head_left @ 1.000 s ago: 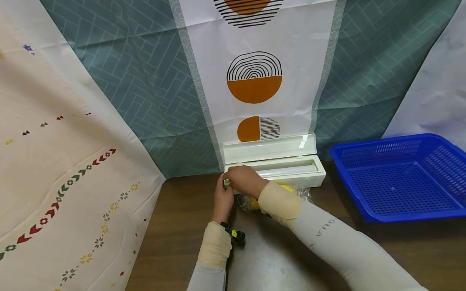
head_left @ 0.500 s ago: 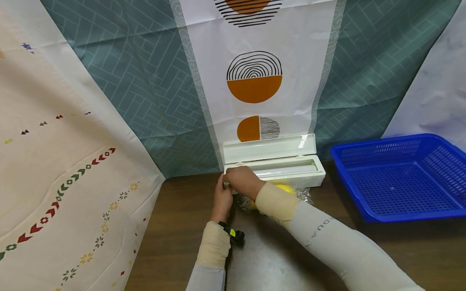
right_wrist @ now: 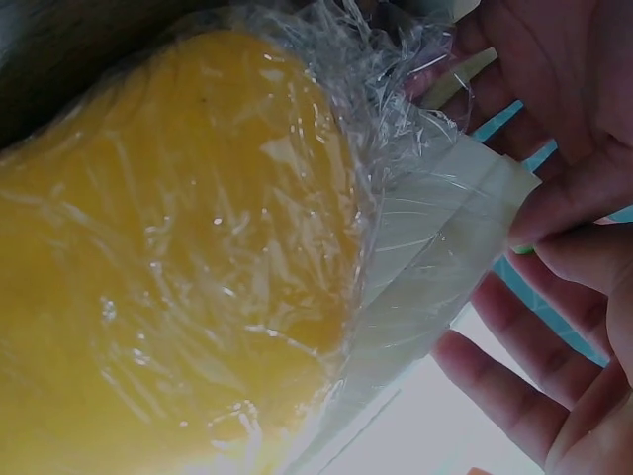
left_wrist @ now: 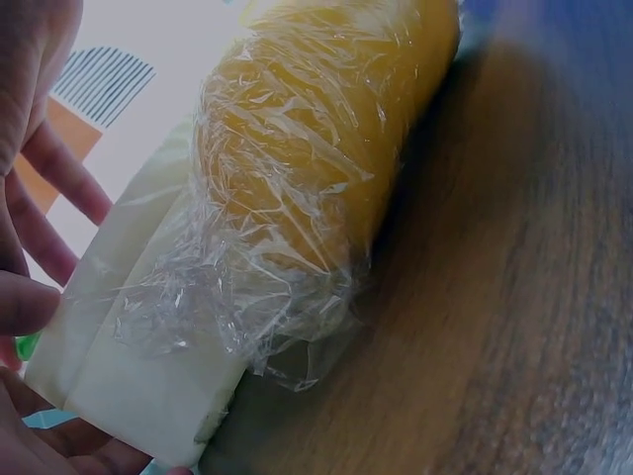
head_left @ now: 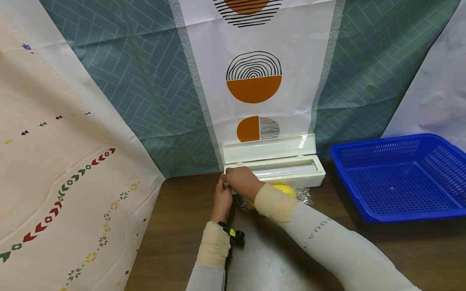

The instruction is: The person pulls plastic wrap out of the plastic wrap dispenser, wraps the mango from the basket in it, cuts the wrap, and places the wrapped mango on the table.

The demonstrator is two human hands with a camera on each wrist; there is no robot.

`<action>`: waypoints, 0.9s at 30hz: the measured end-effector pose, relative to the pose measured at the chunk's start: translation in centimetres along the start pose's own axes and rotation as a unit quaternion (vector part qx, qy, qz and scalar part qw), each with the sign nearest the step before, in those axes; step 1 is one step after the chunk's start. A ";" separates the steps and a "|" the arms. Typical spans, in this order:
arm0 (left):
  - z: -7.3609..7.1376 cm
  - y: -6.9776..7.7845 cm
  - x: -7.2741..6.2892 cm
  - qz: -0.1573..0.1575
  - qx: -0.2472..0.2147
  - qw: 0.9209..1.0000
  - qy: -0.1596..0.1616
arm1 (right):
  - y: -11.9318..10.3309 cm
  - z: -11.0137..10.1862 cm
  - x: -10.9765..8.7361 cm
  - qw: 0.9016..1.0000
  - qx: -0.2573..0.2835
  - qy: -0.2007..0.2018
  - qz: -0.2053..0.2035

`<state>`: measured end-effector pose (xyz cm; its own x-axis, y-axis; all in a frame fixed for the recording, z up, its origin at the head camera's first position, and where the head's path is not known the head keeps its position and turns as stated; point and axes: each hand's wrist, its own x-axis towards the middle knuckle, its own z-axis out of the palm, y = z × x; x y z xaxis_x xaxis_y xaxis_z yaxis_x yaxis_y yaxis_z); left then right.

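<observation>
A white cling film dispenser box (head_left: 307,178) stands against the back wall, its lid (head_left: 269,150) raised and a film roll (head_left: 285,171) inside. At the box's left end, my left hand (head_left: 222,201) holds the corner from the near side. My right hand (head_left: 243,180) reaches across from the right and pinches a small green piece (right_wrist: 523,249), mostly hidden by the fingers. In front of the box lies a rounded, oblong yellow thing (right_wrist: 178,247), wrapped in crinkled clear cling film (left_wrist: 287,287). My right forearm covers part of it in the head view.
A blue plastic basket (head_left: 353,194) stands on the right of the brown wooden table (head_left: 174,226). Patterned cloth (head_left: 171,101) hangs at the back, and a cream printed cloth (head_left: 73,161) slopes along the left. A small black camera (head_left: 237,236) sits on my left wrist.
My right hand and forearm have shifted slightly left, so more of the yellow thing shows. The green piece has become mostly covered by my fingers. The box has stayed in place.
</observation>
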<state>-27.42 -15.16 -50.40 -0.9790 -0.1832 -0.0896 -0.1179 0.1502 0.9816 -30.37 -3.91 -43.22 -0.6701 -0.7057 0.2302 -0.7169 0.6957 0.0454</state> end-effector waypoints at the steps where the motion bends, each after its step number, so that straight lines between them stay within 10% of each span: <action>1: 0.0 0.0 0.0 0.001 -0.001 1.000 0.000 | 0.0 0.0 0.0 1.000 0.001 0.000 0.001; 27: 0.1 0.1 -0.5 0.027 -0.009 1.000 -0.012 | 0.0 0.4 -0.3 1.000 0.013 0.000 0.014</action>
<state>-26.97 -14.95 -50.26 -0.9874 -0.1530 -0.0409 -0.0628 0.1413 0.9880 -30.24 -3.73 -43.74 -0.6904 -0.6852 0.2319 -0.7020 0.7121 0.0140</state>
